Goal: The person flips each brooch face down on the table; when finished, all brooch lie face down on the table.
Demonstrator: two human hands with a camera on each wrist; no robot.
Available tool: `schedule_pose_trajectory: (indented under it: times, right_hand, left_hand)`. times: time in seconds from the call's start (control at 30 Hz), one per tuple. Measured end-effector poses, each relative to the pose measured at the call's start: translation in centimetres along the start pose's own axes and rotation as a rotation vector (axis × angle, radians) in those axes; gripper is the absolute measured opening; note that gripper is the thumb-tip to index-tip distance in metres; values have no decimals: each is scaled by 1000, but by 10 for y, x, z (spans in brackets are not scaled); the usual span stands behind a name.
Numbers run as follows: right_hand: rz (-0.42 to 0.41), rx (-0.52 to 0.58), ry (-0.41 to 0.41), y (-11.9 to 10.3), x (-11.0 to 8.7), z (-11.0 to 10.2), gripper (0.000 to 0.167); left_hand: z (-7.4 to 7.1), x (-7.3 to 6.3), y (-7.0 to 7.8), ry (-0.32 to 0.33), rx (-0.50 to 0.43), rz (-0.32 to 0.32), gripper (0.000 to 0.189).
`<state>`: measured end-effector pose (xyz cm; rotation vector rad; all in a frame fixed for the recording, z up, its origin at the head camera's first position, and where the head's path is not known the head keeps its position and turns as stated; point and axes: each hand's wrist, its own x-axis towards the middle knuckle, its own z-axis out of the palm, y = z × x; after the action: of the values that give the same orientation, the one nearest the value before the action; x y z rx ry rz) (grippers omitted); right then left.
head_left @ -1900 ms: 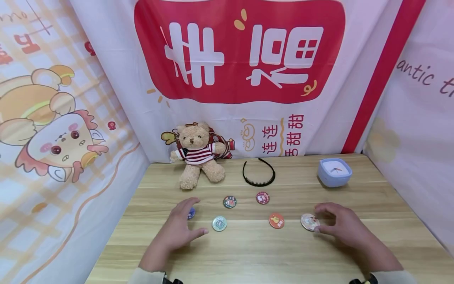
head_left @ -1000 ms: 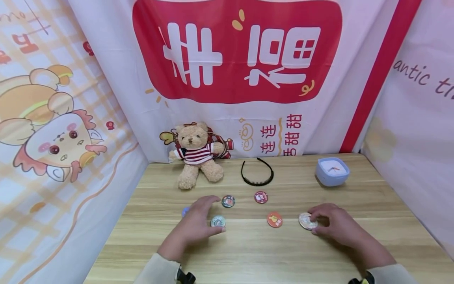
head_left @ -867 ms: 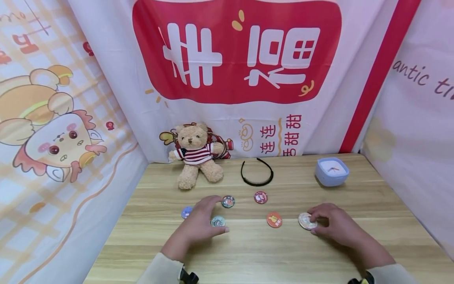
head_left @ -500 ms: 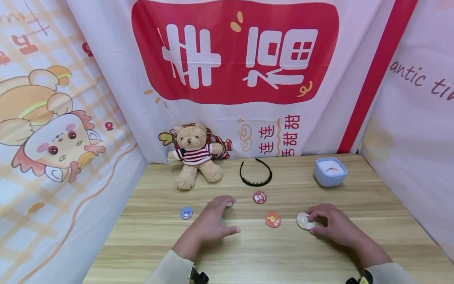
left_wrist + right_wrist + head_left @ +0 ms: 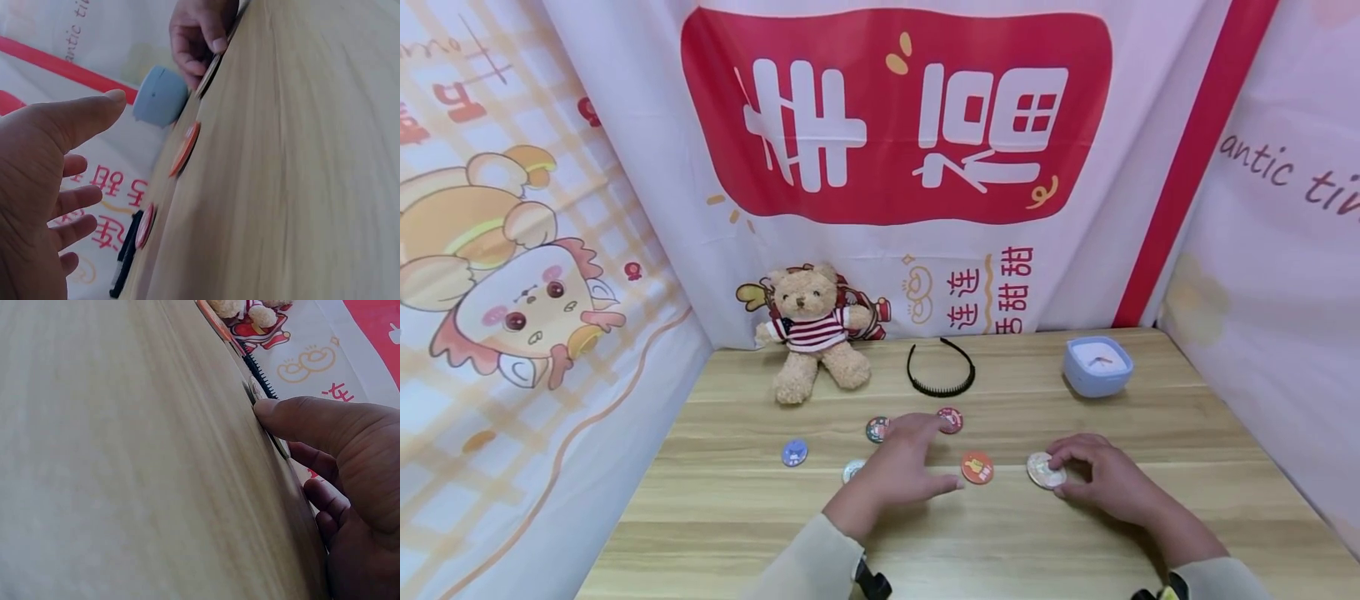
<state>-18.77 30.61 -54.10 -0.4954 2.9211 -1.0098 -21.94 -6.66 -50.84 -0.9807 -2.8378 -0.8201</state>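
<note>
My left hand [image 5: 902, 462] hovers over the middle of the table, thumb and fingers spread with nothing between them. Its fingertips overlap the dark red badge [image 5: 951, 420] in the head view, and the orange badge [image 5: 977, 467] lies just right of its thumb. Partly covered by that hand are a dark green badge [image 5: 877, 429] and a pale mint badge [image 5: 852, 470]. My right hand [image 5: 1101, 475] pinches a round cream badge [image 5: 1043, 472] at its edge with thumb and fingers, the badge flat on the wood. In the right wrist view the thumb [image 5: 306, 419] presses its rim.
A blue badge [image 5: 794, 452] lies at the left. Behind the badges sit a teddy bear [image 5: 812, 333] in a striped shirt, a black toothed headband [image 5: 943, 392] and a light blue clock [image 5: 1097, 367]. Printed cloth [image 5: 895, 117] hangs around the wooden table [image 5: 985, 550].
My left hand has swept right, from beside the blue badge across the mint and green ones towards the red and orange ones. My right hand has closed its fingers on the cream badge.
</note>
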Motion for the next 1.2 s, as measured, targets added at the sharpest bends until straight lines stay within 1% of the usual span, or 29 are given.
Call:
schedule_pose_trajectory:
  times: [0.1,0.17,0.27,0.37,0.53,0.73,0.97,1.1,1.2]
  right_hand:
    - [-15,-6,20,1,-1,0,28]
    - [-26,-10,32,1,-1,1,29]
    - [-36,-8,40,2,-2,1,30]
    - [-40,-11,42,3,-2,0,30]
    - [-54,-12,47,3,-2,0,30]
    - [-78,-10,61,4,-3,0,30]
    - [-61,-10,48,4,-2,0,30]
    - [-55,-6,46,5,-2,-1,30]
    - [-60,-1,50,6,-2,0,30]
  left_hand:
    - [9,9,9,-10,8,6,76]
    - [14,12,14,-26,7,0,75]
    - [22,17,21,-46,20,-3,75]
    - [27,21,27,-54,35,0,76]
    - [36,26,33,-64,78,-1,73]
    - [43,33,40,-55,114,30,66]
    - [51,41,49,-46,122,58,65]
    - [53,46,54,-53,152,78,64]
    - [58,50,55,-59,178,81,62]
